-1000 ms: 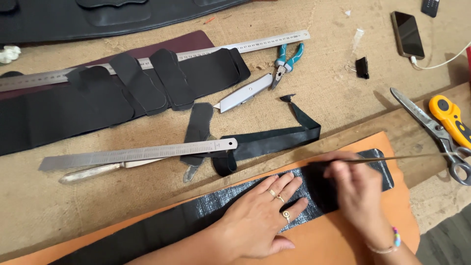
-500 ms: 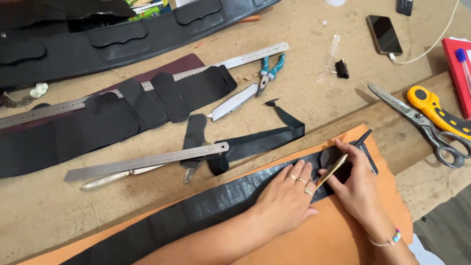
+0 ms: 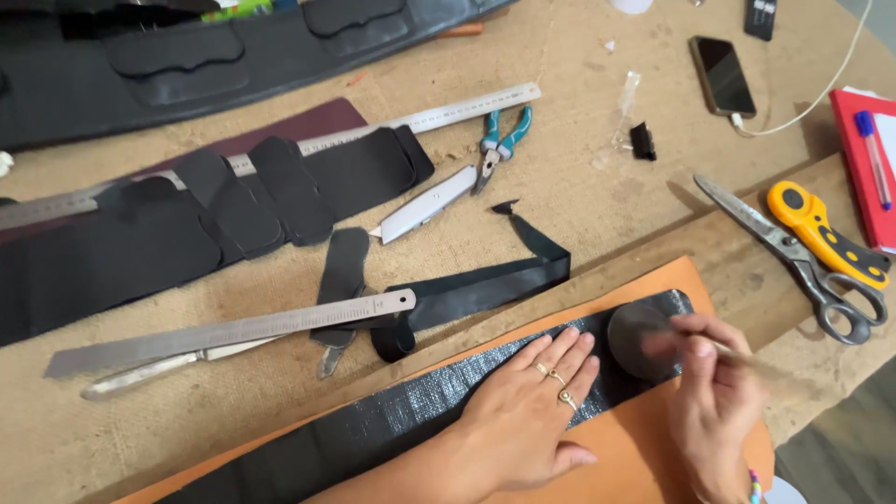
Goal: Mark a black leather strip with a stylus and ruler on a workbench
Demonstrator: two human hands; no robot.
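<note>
My left hand (image 3: 530, 411) lies flat with fingers spread on a long black woven strip (image 3: 392, 420), pressing it onto an orange sheet (image 3: 644, 448). My right hand (image 3: 714, 401) grips a thin pencil-like stick (image 3: 761, 366), blurred by motion, over the strip's rounded right end (image 3: 639, 336). A darker round patch shows on that end, just left of my right fingers.
On the burlap table: a steel ruler (image 3: 233, 331) over a knife, a black folded strap (image 3: 495, 280), a utility knife (image 3: 425, 205), teal pliers (image 3: 499, 145), a long ruler (image 3: 420, 117), black leather pieces (image 3: 187, 224), scissors (image 3: 793, 261), a yellow rotary cutter (image 3: 821, 233), a phone (image 3: 723, 75).
My right hand has shifted along the strip's right end with the stick. The left hand stays pressed on the strip. The camera view has shifted slightly.
</note>
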